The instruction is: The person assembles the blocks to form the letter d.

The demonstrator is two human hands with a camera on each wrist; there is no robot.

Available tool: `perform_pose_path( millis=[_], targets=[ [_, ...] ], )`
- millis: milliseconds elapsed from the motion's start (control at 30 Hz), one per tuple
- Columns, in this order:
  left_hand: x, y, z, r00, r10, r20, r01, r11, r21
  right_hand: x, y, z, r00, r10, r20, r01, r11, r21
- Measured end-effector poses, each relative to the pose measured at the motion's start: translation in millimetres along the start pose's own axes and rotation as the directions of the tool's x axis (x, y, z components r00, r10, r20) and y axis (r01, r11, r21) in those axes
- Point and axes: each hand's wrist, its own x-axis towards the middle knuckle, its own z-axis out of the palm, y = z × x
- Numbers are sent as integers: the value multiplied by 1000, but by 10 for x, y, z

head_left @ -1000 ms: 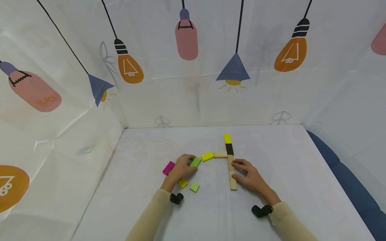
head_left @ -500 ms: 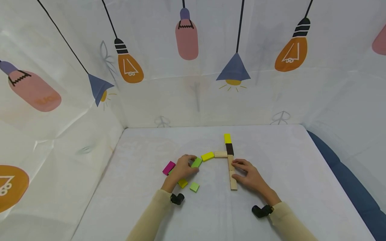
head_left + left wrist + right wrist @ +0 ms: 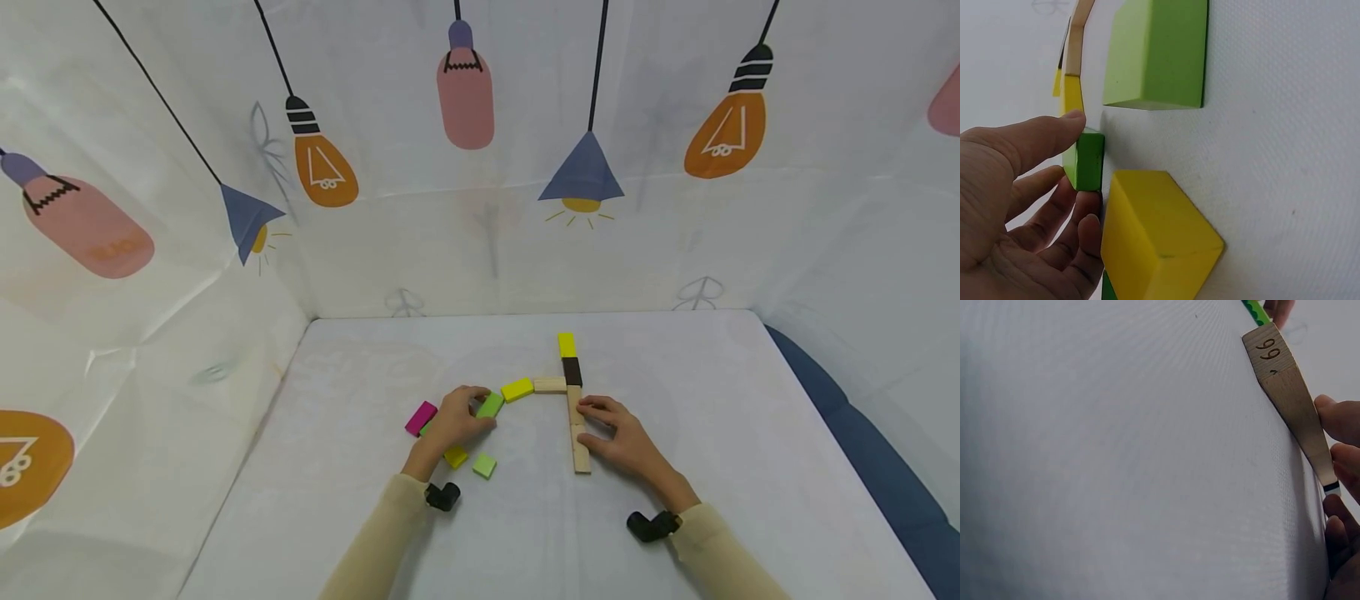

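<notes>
My left hand [image 3: 452, 418] pinches a green block [image 3: 491, 406] between thumb and fingers; the block lies tilted on the table, one end close to a yellow block [image 3: 517, 389]. In the left wrist view the thumb [image 3: 1054, 134] lies on one side of that green block [image 3: 1090, 161] and fingers are on the other. My right hand [image 3: 621, 437] rests beside two plain wooden blocks laid end to end, the upper one [image 3: 574, 404] and the lower one [image 3: 581, 454]. Its thumb and forefinger touch their right side, without wrapping round them.
Above the wooden blocks, a dark brown block [image 3: 572, 372] and a yellow one [image 3: 566, 345] continue the line. A wooden block [image 3: 550, 385] branches left. Near my left hand lie a magenta block [image 3: 421, 418], a yellow block [image 3: 455, 457], a light green block [image 3: 484, 466] and a partly hidden green one.
The left hand has shifted slightly right with the green block, bringing it closer to the yellow block. The right hand and the wooden line stay put.
</notes>
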Motion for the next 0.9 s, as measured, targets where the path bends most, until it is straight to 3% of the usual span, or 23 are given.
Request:
perform_pose_path(
  millis=[600,900],
  targets=[
    [-18,12,4,1000,21,-2,-21,1000,-9,3,-1,-9,1000,-12,-10,12,1000,4],
    [-139,-86,-189,991,110,-76,-111,994,-13,-7,1,-3,1000,0,-4,0,1000,3]
  ],
)
